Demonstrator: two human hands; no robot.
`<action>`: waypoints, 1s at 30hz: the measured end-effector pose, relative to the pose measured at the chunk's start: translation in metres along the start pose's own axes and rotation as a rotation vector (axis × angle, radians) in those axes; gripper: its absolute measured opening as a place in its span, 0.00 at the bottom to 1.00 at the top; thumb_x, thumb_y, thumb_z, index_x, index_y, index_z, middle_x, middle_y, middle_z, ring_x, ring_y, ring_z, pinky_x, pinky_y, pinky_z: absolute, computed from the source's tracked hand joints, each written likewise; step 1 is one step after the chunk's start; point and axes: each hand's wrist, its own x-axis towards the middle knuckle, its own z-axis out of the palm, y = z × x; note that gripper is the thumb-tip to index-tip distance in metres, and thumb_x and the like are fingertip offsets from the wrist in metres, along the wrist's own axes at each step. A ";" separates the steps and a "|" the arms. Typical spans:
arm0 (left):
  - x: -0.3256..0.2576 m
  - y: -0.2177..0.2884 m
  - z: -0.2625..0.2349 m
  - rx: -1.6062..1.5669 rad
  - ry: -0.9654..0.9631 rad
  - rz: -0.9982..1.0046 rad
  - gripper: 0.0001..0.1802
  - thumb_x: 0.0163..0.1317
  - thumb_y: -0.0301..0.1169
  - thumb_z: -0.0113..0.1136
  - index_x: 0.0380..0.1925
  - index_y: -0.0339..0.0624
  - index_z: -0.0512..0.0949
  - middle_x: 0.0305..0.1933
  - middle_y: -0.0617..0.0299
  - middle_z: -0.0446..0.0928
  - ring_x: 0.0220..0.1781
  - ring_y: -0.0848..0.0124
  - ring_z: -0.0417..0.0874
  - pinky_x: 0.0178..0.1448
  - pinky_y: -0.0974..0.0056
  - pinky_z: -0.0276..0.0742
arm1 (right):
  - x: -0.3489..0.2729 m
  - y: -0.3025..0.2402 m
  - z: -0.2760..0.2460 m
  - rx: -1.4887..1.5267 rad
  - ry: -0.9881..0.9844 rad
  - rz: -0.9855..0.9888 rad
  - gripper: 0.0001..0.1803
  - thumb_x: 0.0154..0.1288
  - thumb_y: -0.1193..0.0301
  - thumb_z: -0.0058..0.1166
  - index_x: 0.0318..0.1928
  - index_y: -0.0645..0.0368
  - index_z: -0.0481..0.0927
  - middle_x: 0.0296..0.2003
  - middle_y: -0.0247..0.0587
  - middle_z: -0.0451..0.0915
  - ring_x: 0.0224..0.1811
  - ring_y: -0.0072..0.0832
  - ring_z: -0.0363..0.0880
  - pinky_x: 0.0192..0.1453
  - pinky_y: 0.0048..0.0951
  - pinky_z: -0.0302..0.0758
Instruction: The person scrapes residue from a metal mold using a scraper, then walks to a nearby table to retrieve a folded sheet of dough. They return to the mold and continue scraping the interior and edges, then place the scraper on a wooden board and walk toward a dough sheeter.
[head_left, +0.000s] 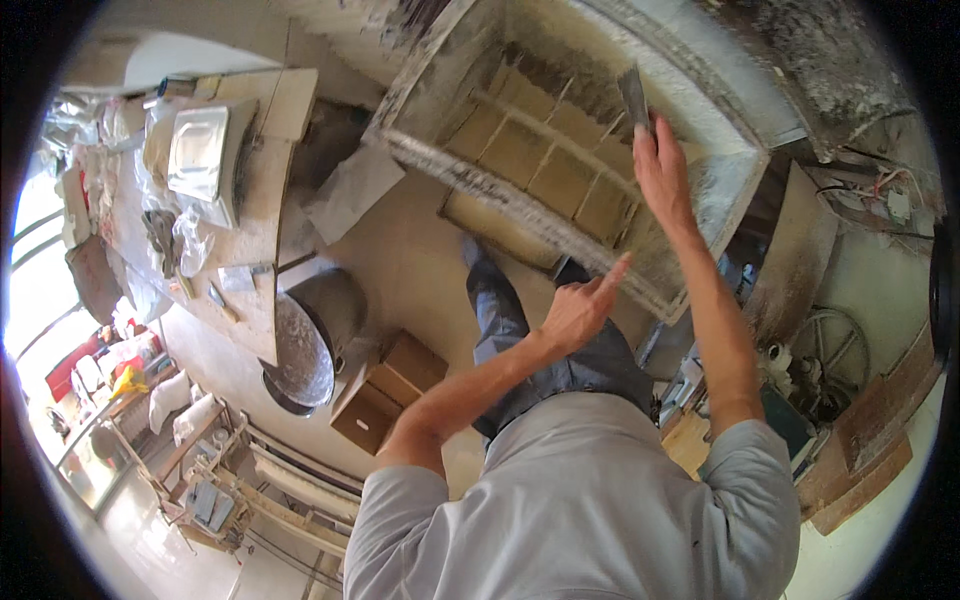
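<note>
From the right hand (pixel 662 168), open room runs toward 9 o'clock inside the box (pixel 420 72); its far wall (pixel 690 75) blocks 1 o'clock, its near rim (pixel 500 207) 7 o'clock.

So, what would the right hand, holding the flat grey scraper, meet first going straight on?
Probably the far wall of the large, white-crusted rectangular box, the scraper leading; depth is unclear.

Scraper (pixel 633 98) handle mostly hidden in right hand (pixel 660 165); blade contact unclear. Large box (pixel 520 207) cut off up top, hides 1 foot. Grey shirt (pixel 590 490) cut at bottom. Far-left clutter (pixel 122 355) too small to tell.
</note>
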 end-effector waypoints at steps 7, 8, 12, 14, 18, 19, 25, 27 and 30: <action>0.077 0.008 -0.044 0.010 0.401 -0.034 0.07 0.62 0.22 0.70 0.40 0.39 0.87 0.35 0.52 0.85 0.33 0.55 0.87 0.38 0.57 0.82 | -0.059 0.060 -0.073 0.603 0.046 0.485 0.15 0.86 0.60 0.45 0.49 0.59 0.74 0.31 0.36 0.81 0.24 0.20 0.73 0.27 0.30 0.70; 0.088 0.006 -0.054 0.016 0.405 -0.043 0.07 0.61 0.21 0.70 0.40 0.39 0.87 0.35 0.52 0.86 0.34 0.56 0.87 0.39 0.58 0.82 | -0.065 0.067 -0.076 0.642 0.075 0.507 0.14 0.86 0.60 0.45 0.48 0.59 0.74 0.31 0.37 0.82 0.25 0.20 0.73 0.27 0.30 0.70; 0.132 -0.012 -0.103 0.138 0.485 0.073 0.03 0.61 0.22 0.73 0.32 0.38 0.86 0.37 0.54 0.85 0.37 0.61 0.86 0.40 0.56 0.82 | -0.073 0.085 -0.084 0.696 0.085 0.457 0.15 0.86 0.60 0.45 0.45 0.58 0.74 0.30 0.38 0.82 0.25 0.19 0.72 0.27 0.29 0.67; 0.135 -0.030 -0.134 0.166 0.464 -0.067 0.05 0.58 0.22 0.73 0.29 0.38 0.84 0.35 0.55 0.83 0.40 0.54 0.84 0.46 0.52 0.80 | -0.073 0.085 -0.086 0.689 0.092 0.435 0.15 0.85 0.58 0.47 0.43 0.54 0.75 0.28 0.34 0.80 0.22 0.16 0.68 0.24 0.26 0.63; 0.139 -0.093 -0.200 0.339 0.732 -0.069 0.07 0.61 0.25 0.74 0.37 0.39 0.84 0.38 0.55 0.83 0.42 0.58 0.83 0.52 0.53 0.78 | -0.071 0.068 -0.083 0.702 0.093 0.330 0.13 0.84 0.56 0.50 0.47 0.51 0.75 0.27 0.30 0.78 0.19 0.15 0.65 0.23 0.22 0.60; 0.139 -0.114 -0.219 0.343 0.812 -0.093 0.09 0.63 0.25 0.72 0.41 0.38 0.83 0.41 0.54 0.83 0.45 0.57 0.82 0.53 0.53 0.77 | -0.070 0.062 -0.081 0.719 0.102 0.326 0.13 0.84 0.56 0.51 0.50 0.52 0.75 0.27 0.30 0.78 0.19 0.16 0.65 0.23 0.22 0.60; 0.130 -0.231 -0.277 0.367 0.969 -0.540 0.20 0.75 0.39 0.60 0.57 0.37 0.77 0.49 0.49 0.79 0.53 0.51 0.79 0.60 0.48 0.73 | -0.066 0.063 -0.103 0.430 0.132 0.480 0.44 0.77 0.61 0.63 0.85 0.42 0.53 0.33 0.26 0.71 0.30 0.16 0.66 0.29 0.24 0.62; 0.135 -0.256 -0.272 0.341 0.958 -0.535 0.21 0.75 0.40 0.59 0.58 0.37 0.76 0.49 0.48 0.79 0.54 0.51 0.78 0.61 0.48 0.73 | -0.056 0.080 -0.119 0.124 0.196 0.468 0.40 0.76 0.63 0.63 0.82 0.45 0.60 0.34 0.27 0.72 0.30 0.18 0.67 0.32 0.26 0.66; 0.143 -0.272 -0.258 0.340 0.970 -0.618 0.24 0.76 0.46 0.55 0.61 0.38 0.73 0.53 0.46 0.78 0.57 0.47 0.78 0.62 0.46 0.72 | -0.035 0.113 -0.151 -0.322 0.279 0.390 0.32 0.77 0.61 0.58 0.77 0.55 0.70 0.46 0.45 0.83 0.44 0.38 0.82 0.49 0.39 0.78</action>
